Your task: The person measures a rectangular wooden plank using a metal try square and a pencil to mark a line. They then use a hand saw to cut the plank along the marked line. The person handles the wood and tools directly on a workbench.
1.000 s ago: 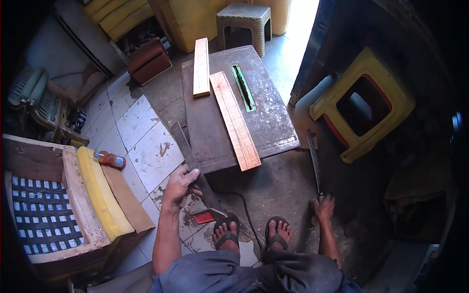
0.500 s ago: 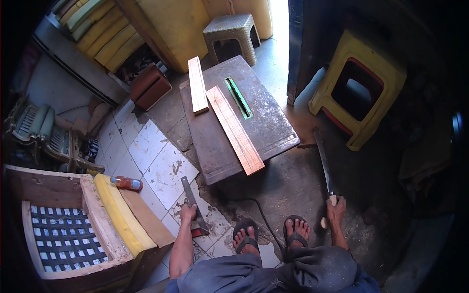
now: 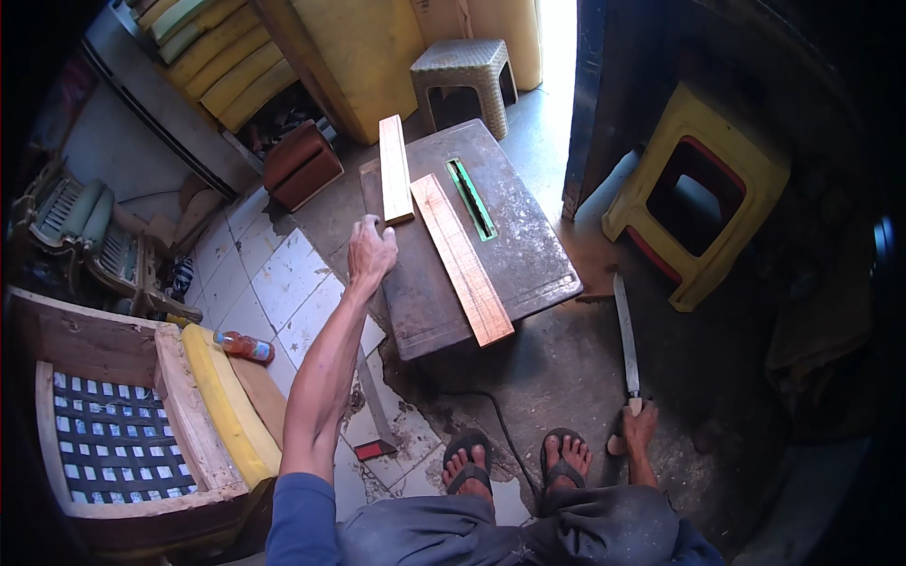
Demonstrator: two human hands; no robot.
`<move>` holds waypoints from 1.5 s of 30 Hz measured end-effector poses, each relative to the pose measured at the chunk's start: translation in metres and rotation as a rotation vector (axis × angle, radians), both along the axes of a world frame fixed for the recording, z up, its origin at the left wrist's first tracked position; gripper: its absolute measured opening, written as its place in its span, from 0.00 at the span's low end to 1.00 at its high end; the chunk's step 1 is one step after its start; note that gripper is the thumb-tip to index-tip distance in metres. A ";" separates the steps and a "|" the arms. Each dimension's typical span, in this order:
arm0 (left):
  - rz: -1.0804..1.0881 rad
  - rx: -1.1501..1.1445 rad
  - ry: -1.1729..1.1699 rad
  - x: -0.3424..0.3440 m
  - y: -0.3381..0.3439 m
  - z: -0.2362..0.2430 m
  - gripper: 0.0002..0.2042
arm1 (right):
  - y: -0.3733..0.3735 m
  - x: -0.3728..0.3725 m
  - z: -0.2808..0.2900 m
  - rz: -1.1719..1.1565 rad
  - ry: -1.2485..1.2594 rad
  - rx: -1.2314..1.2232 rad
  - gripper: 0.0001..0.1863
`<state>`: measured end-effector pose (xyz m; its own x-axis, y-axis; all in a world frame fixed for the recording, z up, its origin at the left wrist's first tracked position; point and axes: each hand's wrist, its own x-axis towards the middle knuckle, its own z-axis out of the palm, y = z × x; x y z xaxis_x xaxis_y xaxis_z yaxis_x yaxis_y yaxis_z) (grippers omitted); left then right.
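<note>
Planks [image 3: 462, 260] on scuffed table [image 3: 524, 255] beside tiles [image 3: 288, 269]

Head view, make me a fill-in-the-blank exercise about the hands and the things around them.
1. The right hand grips the long blade by its ____.
2. The left hand is by the table's ____ edge.
3. The table bears ____ boards.
4. Unlike the boards, the square lies on the ____.
Missing words: handle; left; two; floor.
</note>
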<state>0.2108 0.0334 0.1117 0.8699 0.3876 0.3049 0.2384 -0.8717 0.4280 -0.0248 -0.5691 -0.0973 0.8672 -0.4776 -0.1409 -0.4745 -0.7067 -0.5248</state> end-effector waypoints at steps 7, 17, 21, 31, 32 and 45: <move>0.159 -0.140 0.348 0.035 -0.111 0.025 0.54 | -0.012 0.000 -0.004 -0.042 0.084 -0.021 0.32; -0.012 -0.107 0.219 -0.078 -0.116 0.001 0.46 | -0.001 0.027 0.058 0.073 -0.118 0.163 0.18; -0.250 -0.332 0.354 -0.158 -0.155 0.040 0.47 | 0.056 0.073 0.151 0.189 -0.153 0.566 0.13; -0.282 -0.681 0.552 -0.193 -0.177 0.050 0.52 | 0.221 0.133 0.209 0.846 -0.281 0.990 0.14; -0.288 -0.686 0.582 -0.193 -0.177 0.050 0.52 | 0.233 0.130 0.214 0.864 -0.311 0.942 0.14; -0.272 -0.880 0.591 -0.203 -0.179 0.041 0.53 | 0.248 0.120 0.197 0.922 -0.334 0.818 0.10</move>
<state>0.0082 -0.1459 0.1524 0.8773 0.0376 -0.4785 0.4567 -0.3717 0.8082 0.0956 -0.3210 0.0995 0.8796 0.4400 0.1805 0.2560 -0.1182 -0.9594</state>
